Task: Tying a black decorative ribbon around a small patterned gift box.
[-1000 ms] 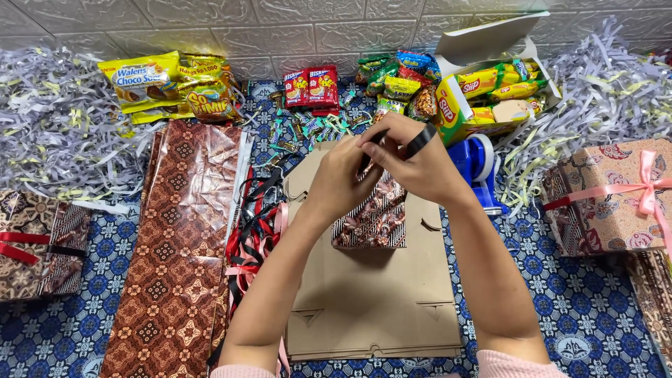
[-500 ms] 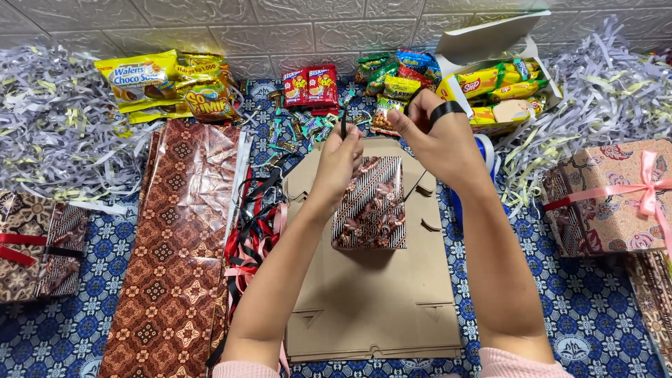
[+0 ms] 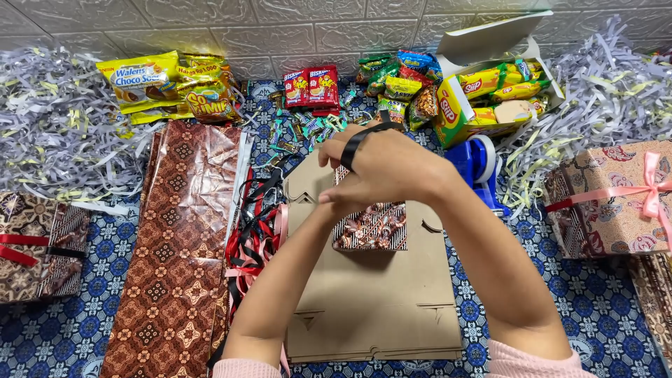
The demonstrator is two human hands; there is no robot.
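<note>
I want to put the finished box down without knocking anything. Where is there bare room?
The near half of the brown cardboard, below the small wrapped box under both hands, lies bare. So does the blue cloth right of it, below the pink-ribboned box. The snack packets and shredded paper crowd the far side.

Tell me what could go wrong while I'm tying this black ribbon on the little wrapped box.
1. The black ribbon runs over your right hand, which covers the left hand, so the knot may sit off-centre.
2. The small batik-wrapped box stands loose on the cardboard sheet; a hard pull could tip it.
3. The ribbon pile lies close by and might snag your forearm.
</note>
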